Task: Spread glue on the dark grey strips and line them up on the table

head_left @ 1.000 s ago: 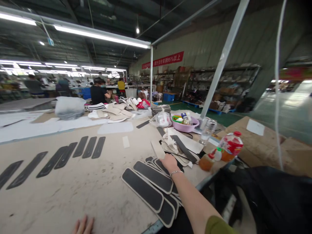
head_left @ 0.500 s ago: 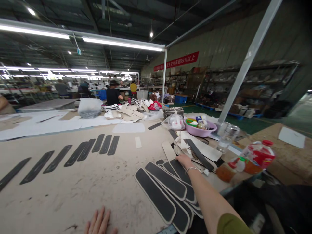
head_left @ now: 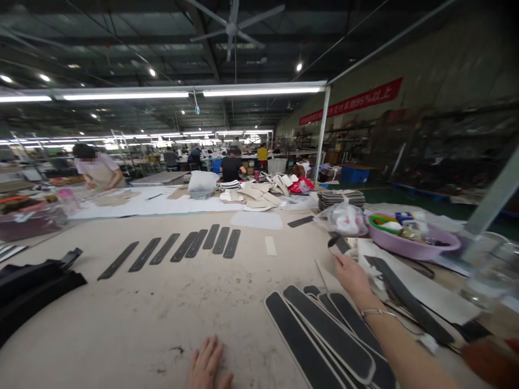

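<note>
My left hand (head_left: 208,364) lies flat on the beige tabletop (head_left: 170,319) near the front edge, fingers stretched and holding nothing. My right hand (head_left: 353,278) reaches out on the right with its fingers closed in a pinch. Something small and dark shows at its fingertips, but I cannot make out what. A narrow beige piece (head_left: 325,276) lies just left of that hand. Below my right wrist is an overlapping pile of long, round-ended dark panels with pale borders (head_left: 328,329). Several slim dark strips (head_left: 164,249) lie slanted in a row across the table.
A purple basin (head_left: 409,246) of small items stands at the right, beside a plastic bag (head_left: 344,219). Paper and dark scraps (head_left: 409,292) clutter the right side. Black material (head_left: 36,292) lies at the left. Across the table is a co-worker (head_left: 99,167).
My view has swung left, bringing the co-worker and black material into sight. My right hand has moved forward from the panel pile. My left hand stays flat.
</note>
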`<state>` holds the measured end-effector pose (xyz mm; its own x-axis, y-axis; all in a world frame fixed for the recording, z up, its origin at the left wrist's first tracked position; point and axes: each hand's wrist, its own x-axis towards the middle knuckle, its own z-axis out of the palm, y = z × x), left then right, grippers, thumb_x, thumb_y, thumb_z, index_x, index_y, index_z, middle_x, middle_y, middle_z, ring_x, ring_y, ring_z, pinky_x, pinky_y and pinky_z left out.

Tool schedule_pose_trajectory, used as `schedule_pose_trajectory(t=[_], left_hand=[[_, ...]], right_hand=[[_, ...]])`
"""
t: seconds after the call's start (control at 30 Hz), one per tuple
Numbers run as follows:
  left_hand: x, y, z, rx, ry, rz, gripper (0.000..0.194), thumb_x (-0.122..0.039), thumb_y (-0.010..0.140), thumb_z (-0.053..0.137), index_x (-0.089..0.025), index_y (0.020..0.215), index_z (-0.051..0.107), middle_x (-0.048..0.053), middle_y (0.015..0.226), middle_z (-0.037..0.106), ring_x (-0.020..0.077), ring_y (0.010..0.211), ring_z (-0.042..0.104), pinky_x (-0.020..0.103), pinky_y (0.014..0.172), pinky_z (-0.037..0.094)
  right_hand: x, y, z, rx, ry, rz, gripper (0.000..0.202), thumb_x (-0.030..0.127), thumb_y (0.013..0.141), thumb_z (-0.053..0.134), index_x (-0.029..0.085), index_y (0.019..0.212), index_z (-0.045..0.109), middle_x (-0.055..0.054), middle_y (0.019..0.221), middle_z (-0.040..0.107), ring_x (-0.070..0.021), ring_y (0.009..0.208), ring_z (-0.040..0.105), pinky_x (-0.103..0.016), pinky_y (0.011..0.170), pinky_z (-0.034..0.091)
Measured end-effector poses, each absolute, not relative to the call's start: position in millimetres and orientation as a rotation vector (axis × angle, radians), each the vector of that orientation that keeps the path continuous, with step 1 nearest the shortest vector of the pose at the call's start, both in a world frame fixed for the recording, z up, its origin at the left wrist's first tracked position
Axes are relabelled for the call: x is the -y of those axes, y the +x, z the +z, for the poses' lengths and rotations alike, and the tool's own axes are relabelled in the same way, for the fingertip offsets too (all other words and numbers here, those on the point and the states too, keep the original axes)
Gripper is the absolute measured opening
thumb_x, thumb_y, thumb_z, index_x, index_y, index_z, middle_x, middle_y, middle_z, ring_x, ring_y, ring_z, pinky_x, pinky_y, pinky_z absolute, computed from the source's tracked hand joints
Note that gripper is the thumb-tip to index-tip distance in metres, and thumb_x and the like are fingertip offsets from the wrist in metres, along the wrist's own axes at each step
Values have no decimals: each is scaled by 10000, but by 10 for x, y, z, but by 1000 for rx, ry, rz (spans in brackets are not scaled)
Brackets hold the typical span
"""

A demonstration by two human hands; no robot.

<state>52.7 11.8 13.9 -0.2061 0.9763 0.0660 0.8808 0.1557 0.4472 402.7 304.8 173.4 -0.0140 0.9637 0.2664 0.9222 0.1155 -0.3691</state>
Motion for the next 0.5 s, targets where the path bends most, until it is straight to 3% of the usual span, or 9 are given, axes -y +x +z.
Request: schedule_pose_trajectory(t=[0.07,0.23,0.37,0.5], left_hand=[[-103,453,135,-2208,1683,785,515,-446,832,378,-211,1251,564,49,1396,446,218,1295,414,389,1098,329],[-363,40,630,-2385,1196,1052,508,-486,833,343,-191,1140,620,49,1160,655,216,1065,611,335,942,486],[-932,-242,1124,-2653,1404,933,466,-432,884,323,-157,1108,625,79,1143,654,206,1073,590,307,943,459],[-1620,-296,1229,-2529,1819,567,352,-329,901,379,-174,1040,663,63,1065,674,157,998,600,255,930,434]], right_hand=[[-2826,3778,1784,2008,-1598,209,369,310,904,358,173,1121,624,-97,1190,615,-216,1119,540,-316,994,375],[-1891,3031,1497,1982,-1041,719,389,422,896,385,206,1014,686,-84,1027,684,-236,990,608,-364,912,462],[-1385,2647,915,2245,-1039,672,281,244,874,446,246,1005,694,-70,827,656,-215,811,613,-315,738,493],[-1307,2603,561,2464,-993,469,356,118,823,488,295,1088,648,-54,831,594,-203,808,555,-294,698,452]])
